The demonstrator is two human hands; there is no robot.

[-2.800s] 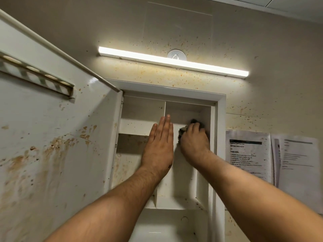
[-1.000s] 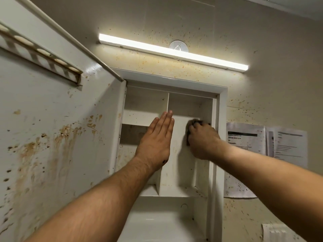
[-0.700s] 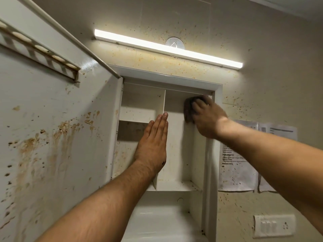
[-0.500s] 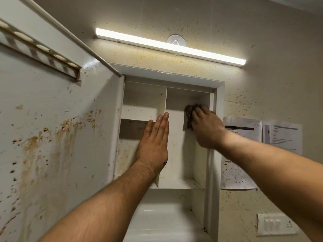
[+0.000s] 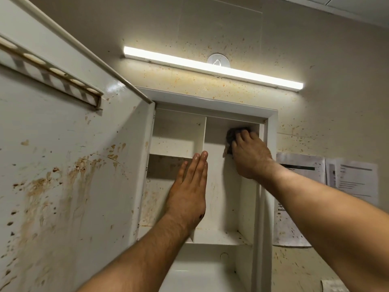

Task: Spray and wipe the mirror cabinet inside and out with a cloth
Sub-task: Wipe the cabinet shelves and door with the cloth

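The white mirror cabinet [image 5: 271, 144] hangs open on the wall, split by a vertical divider [image 5: 201, 140] and shelves. My right hand [image 5: 249, 157] presses a dark grey cloth [image 5: 231, 135] against the back wall near the top of the right compartment. My left hand [image 5: 189, 190] lies flat, fingers together, on the front edge of the divider. The open door [image 5: 63, 165] swings out at the left; its inner face carries brown streaks and spots. No spray bottle is in view.
A lit tube light [image 5: 212, 67] runs above the cabinet on a speckled wall. Two printed paper sheets [image 5: 299, 186] hang to the right of the cabinet. A slotted rack [image 5: 50, 74] sits high on the door. A lower shelf [image 5: 202, 270] lies below.
My right hand with the cloth has moved up and down in the right compartment and now sits near its top right corner. My left hand stays on the divider.
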